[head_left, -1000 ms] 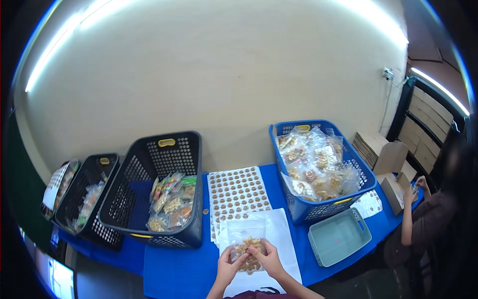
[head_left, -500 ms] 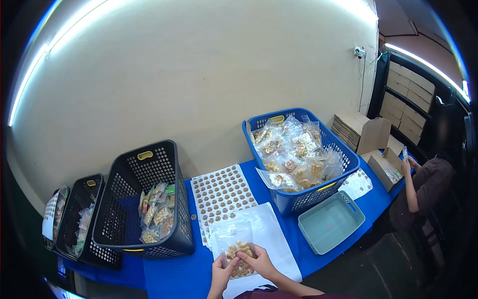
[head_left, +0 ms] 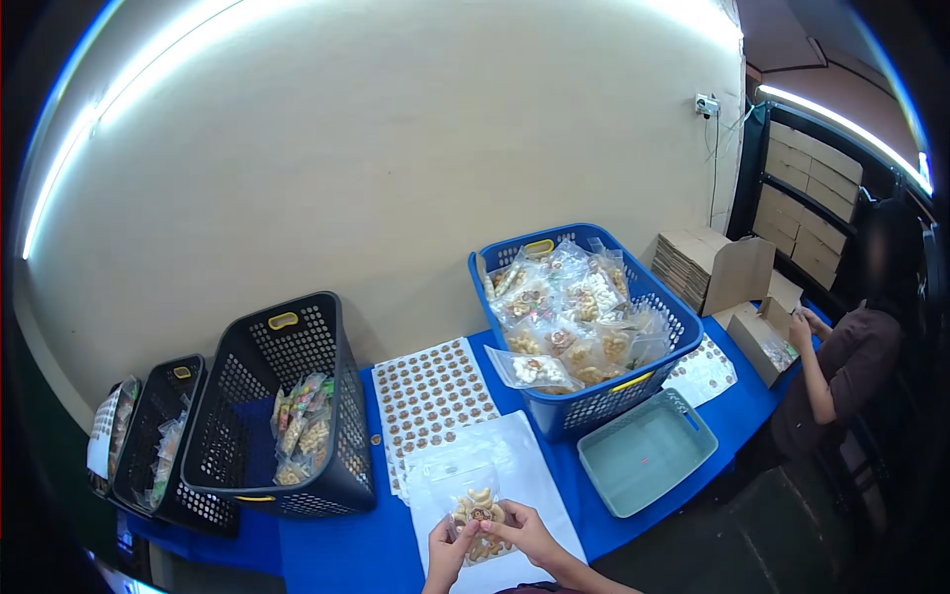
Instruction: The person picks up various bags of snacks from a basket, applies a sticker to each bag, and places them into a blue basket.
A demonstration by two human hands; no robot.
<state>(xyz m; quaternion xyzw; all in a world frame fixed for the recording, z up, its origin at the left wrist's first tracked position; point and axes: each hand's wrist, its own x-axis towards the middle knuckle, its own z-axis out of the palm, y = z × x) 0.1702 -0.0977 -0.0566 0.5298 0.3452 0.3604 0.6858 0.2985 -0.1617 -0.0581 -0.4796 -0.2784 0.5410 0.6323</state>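
Note:
A clear plastic bag of cashews [head_left: 477, 495] lies over a white sheet [head_left: 549, 495] in front of me. My left hand [head_left: 448, 550] pinches its lower left side. My right hand [head_left: 524, 535] grips its lower right side, the thumb pressing on the front. Both thumbs meet near a small round brown sticker [head_left: 480, 515] on the bag's face. The bag's upper part looks flat and unfilled. Just behind it lies a sheet of round stickers [head_left: 435, 386] in rows.
A blue basket [head_left: 584, 411] heaped with filled bags stands right, behind a grey-green tray [head_left: 648, 460]. Dark baskets [head_left: 341, 436] with packets stand left. One loose sticker [head_left: 376, 439] lies on the blue cloth [head_left: 327, 554]. At right, a co-worker [head_left: 851, 356] stands by a cardboard box [head_left: 767, 342].
The round sticker on the bag now shows between my thumbs, where my fingers covered that area before. My view has shifted slightly. The co-worker's hands are lower.

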